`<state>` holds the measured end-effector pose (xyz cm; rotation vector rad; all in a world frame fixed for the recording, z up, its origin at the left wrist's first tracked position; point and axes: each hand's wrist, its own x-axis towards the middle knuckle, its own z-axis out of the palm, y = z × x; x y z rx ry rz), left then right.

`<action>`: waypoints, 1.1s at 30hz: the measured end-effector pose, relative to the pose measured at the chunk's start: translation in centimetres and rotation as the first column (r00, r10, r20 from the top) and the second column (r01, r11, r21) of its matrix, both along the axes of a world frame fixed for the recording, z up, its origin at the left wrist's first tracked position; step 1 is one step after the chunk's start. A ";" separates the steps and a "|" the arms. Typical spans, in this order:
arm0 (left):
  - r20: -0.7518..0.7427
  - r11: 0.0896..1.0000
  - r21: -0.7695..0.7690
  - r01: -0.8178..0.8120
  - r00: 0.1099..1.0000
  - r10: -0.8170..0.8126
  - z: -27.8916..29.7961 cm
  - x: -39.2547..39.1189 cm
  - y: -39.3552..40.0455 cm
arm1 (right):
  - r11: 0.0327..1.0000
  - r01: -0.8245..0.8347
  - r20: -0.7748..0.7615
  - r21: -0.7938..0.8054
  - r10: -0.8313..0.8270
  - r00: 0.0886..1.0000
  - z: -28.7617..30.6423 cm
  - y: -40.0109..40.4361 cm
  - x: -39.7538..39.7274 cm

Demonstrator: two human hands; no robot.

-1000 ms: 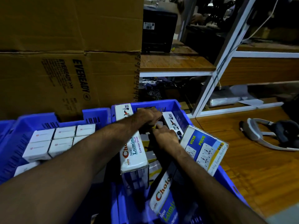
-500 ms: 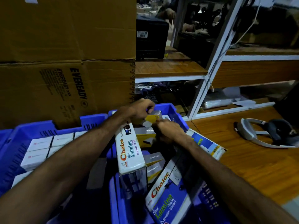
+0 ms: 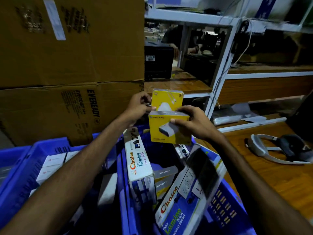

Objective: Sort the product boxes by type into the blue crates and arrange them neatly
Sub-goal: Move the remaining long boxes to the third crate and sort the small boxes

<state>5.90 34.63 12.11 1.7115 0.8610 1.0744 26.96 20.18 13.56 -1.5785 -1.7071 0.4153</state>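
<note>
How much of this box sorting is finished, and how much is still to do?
Some is done: small white boxes sit in neat rows in the left blue crate. In hand: the left hand and right hand each hold a yellow Lapcare box. Left: Choice Lumino boxes and more Lapcare boxes lie jumbled in the right crate.

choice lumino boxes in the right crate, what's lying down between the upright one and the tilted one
In the head view, grey-topped yellow Lapcare boxes lie between the upright Choice box and the tilted Choice box.

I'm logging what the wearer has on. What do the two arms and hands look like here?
Both forearms are bare, with no sleeve showing in view. The left hand and right hand wear no gloves; no rings, watch or wristband are visible. Dim lighting hides finer detail.
</note>
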 end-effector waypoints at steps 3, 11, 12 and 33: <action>0.124 0.992 -0.120 -0.030 0.991 0.045 0.7 -3.2 -1.2 | 1.000 0.002 -0.316 -0.010 -0.005 0.949 -0.2 -1.2 -1.0; 0.308 0.937 -0.329 -0.117 0.925 0.224 0.8 -14.8 -7.0 | 0.974 0.049 -0.794 -0.221 -0.209 0.571 -1.5 -2.2 -9.6; 0.309 0.928 -0.350 -0.127 0.920 0.242 0.6 -16.9 -7.9 | 0.971 0.028 -0.799 -0.236 -0.210 0.563 -1.7 -2.1 -11.3; -0.052 0.406 -0.321 -0.856 0.444 0.895 -6.9 -53.0 -28.1 | 0.652 -0.613 -0.647 -0.446 0.239 0.724 -6.4 -3.1 -48.1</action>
